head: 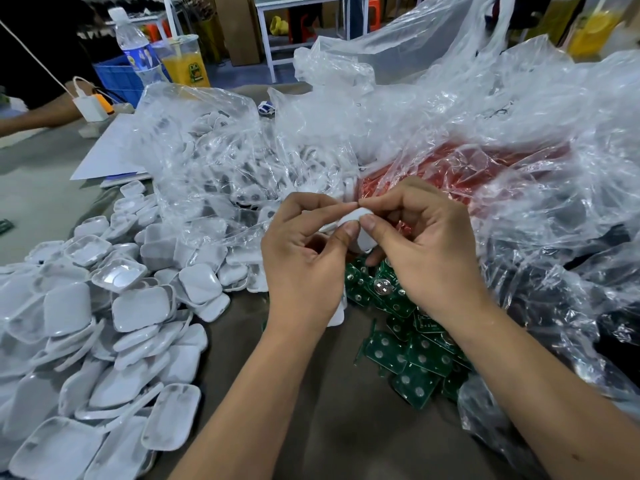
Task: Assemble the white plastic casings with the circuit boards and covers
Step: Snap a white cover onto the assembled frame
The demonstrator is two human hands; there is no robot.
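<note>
A white plastic casing is held above the table between both hands. My left hand pinches its left side with thumb and forefinger. My right hand pinches its right side the same way. Whether a board sits inside the casing is hidden by my fingers. Under my right hand lies a heap of green circuit boards with round silver cells. A big pile of white casings covers the table's left part.
Crumpled clear plastic bags fill the back and right; one holds more white parts, another something red. A water bottle, an orange drink cup, a blue crate and another person's arm are far left.
</note>
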